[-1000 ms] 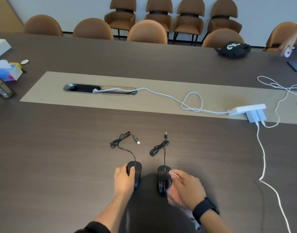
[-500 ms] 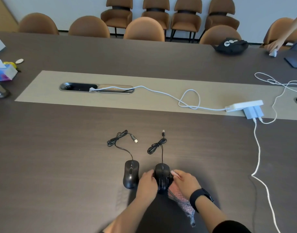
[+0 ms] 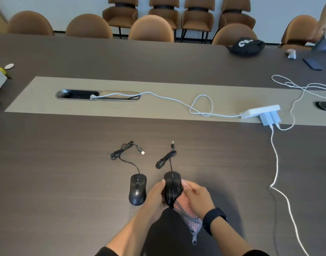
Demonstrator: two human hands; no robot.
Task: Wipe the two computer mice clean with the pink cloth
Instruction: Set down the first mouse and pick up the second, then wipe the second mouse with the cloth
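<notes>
Two black wired mice lie side by side on the dark table near me. The left mouse (image 3: 137, 189) rests free, its cable coiled beyond it. The right mouse (image 3: 172, 188) is gripped on its left side by my left hand (image 3: 155, 195). My right hand (image 3: 196, 195) presses the pink cloth (image 3: 186, 209) against that mouse's right side; the cloth hangs down below my wrist, which wears a black watch.
A white cable (image 3: 201, 106) runs from a table socket (image 3: 97, 95) to a white power strip (image 3: 260, 111) at the right; another white cord (image 3: 280, 182) trails toward me. A black bag (image 3: 246, 46) and brown chairs stand at the far edge. Another person is at the far right.
My left hand left the left mouse and moved right to grip the right mouse. The right hand stays on that mouse with the cloth.
</notes>
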